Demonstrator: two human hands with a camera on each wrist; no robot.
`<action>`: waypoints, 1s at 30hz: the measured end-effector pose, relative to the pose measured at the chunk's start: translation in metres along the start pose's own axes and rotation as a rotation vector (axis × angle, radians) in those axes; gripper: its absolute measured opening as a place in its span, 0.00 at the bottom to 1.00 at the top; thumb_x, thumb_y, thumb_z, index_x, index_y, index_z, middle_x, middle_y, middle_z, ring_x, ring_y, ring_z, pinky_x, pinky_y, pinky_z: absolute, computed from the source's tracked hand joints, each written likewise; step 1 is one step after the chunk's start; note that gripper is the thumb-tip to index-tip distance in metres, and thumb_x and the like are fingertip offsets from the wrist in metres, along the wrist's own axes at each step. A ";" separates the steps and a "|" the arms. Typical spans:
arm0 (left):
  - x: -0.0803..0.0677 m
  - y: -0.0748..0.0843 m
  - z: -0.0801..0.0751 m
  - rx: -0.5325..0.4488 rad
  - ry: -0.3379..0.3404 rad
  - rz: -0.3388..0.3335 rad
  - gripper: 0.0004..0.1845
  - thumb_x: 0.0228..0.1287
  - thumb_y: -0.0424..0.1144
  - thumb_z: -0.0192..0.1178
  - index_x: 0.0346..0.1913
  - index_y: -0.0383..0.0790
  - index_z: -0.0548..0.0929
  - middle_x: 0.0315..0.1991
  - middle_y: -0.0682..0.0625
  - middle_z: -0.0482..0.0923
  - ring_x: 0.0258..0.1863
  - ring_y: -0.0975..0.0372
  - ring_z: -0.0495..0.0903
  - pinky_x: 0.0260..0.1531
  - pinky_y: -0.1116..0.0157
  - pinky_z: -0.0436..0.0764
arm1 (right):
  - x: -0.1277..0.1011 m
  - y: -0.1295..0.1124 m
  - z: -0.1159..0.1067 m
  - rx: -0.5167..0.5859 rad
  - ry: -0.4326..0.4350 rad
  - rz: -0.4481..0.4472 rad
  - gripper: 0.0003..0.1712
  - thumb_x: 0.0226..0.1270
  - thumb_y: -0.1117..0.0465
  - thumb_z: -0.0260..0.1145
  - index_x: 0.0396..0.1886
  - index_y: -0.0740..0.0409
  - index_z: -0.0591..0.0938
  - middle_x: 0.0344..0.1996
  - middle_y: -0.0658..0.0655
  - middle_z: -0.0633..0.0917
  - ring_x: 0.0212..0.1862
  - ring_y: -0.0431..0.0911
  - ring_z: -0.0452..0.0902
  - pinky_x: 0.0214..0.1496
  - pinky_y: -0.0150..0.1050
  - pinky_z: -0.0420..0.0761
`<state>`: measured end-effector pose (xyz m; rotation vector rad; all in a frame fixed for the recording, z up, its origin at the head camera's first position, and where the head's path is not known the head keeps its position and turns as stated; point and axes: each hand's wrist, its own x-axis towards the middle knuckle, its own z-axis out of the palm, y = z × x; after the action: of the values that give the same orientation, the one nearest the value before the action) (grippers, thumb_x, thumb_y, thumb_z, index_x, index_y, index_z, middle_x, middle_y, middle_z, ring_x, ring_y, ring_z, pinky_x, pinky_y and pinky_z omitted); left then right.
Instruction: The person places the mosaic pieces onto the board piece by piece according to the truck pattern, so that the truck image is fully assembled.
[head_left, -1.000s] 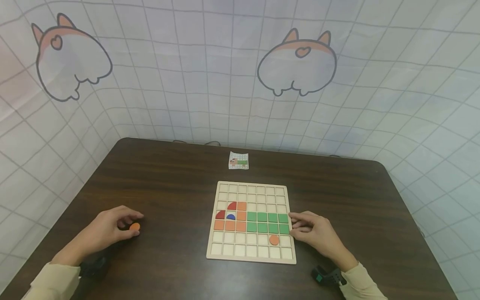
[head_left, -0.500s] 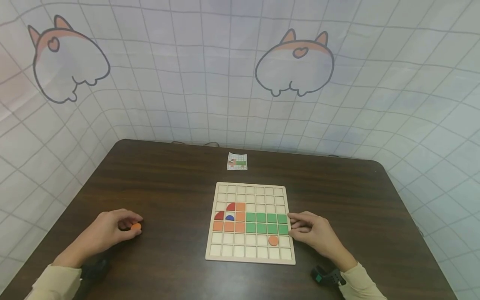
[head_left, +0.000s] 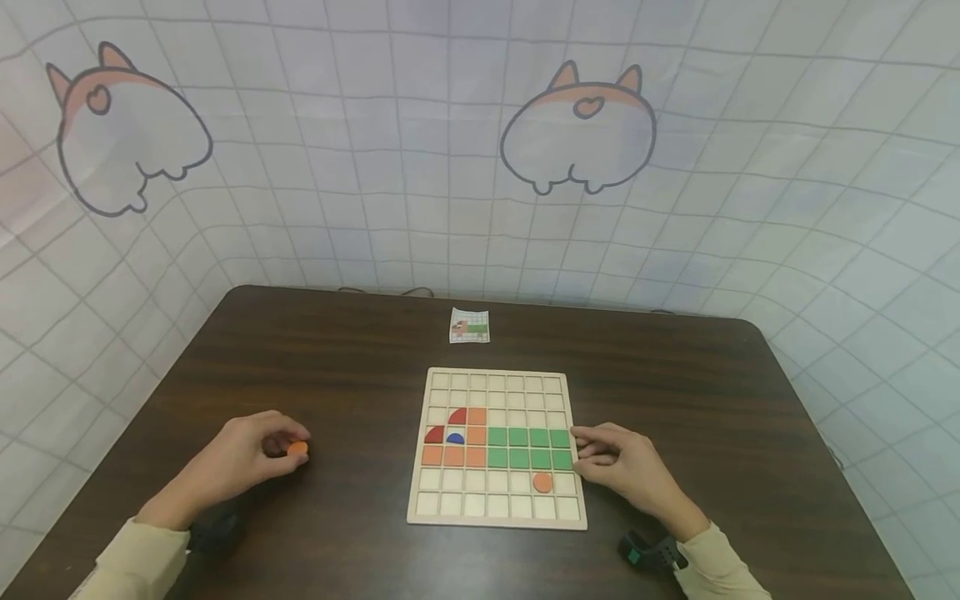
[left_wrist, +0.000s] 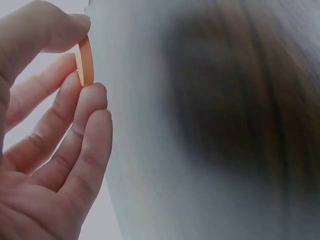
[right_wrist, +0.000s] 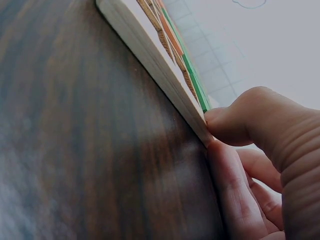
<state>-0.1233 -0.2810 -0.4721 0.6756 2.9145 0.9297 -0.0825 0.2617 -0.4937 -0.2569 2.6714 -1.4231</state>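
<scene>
the head camera is looking forward and down over the dark brown wooden table (head_left: 352, 375) from some way back. the left wrist camera is sitting very close behind the left hand (left_wrist: 47, 145). the right wrist camera is skimming low along the pale wooden grid board (right_wrist: 150, 47), which the head view is also taking in (head_left: 417, 508).

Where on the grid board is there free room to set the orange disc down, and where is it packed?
Free: the two top rows of the grid board, the bottom row, and the cells left of the orange disc lying on it. Packed: the middle rows, orange squares beside green squares. The right hand holds the right edge; the left hand pinches a disc.
</scene>
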 end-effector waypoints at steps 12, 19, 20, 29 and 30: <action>0.026 0.023 0.022 -0.050 -0.029 0.087 0.07 0.61 0.40 0.75 0.40 0.54 0.88 0.37 0.65 0.84 0.34 0.75 0.80 0.36 0.70 0.83 | 0.002 -0.001 -0.001 -0.009 -0.001 0.011 0.29 0.62 0.60 0.77 0.63 0.58 0.84 0.46 0.54 0.86 0.45 0.33 0.84 0.49 0.26 0.86; 0.040 0.045 0.033 -0.070 -0.093 0.092 0.07 0.62 0.39 0.73 0.41 0.52 0.88 0.39 0.63 0.85 0.35 0.75 0.81 0.37 0.70 0.83 | 0.002 -0.002 0.001 -0.014 0.012 0.027 0.29 0.61 0.61 0.77 0.63 0.57 0.84 0.45 0.53 0.86 0.44 0.33 0.84 0.49 0.26 0.86; 0.042 0.048 0.035 -0.076 -0.100 0.096 0.07 0.61 0.39 0.73 0.41 0.52 0.88 0.39 0.63 0.85 0.35 0.74 0.81 0.37 0.70 0.83 | 0.002 -0.002 0.002 -0.016 0.013 0.030 0.29 0.60 0.61 0.78 0.63 0.56 0.85 0.45 0.53 0.86 0.44 0.33 0.84 0.49 0.26 0.86; 0.056 0.078 0.054 -0.112 -0.186 0.154 0.10 0.60 0.37 0.74 0.45 0.48 0.89 0.42 0.60 0.84 0.37 0.72 0.81 0.41 0.71 0.85 | 0.001 -0.001 0.002 0.002 0.028 0.029 0.29 0.60 0.61 0.78 0.62 0.57 0.85 0.45 0.53 0.86 0.44 0.33 0.85 0.49 0.27 0.86; 0.057 0.080 0.056 -0.112 -0.195 0.159 0.11 0.60 0.37 0.74 0.45 0.48 0.89 0.42 0.60 0.84 0.38 0.72 0.81 0.41 0.71 0.85 | 0.001 0.000 0.002 0.006 0.027 0.031 0.29 0.60 0.61 0.78 0.62 0.57 0.85 0.45 0.53 0.86 0.44 0.33 0.85 0.49 0.27 0.86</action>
<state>-0.1359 -0.1688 -0.4671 0.9427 2.6491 0.9709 -0.0831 0.2594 -0.4950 -0.1966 2.6801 -1.4362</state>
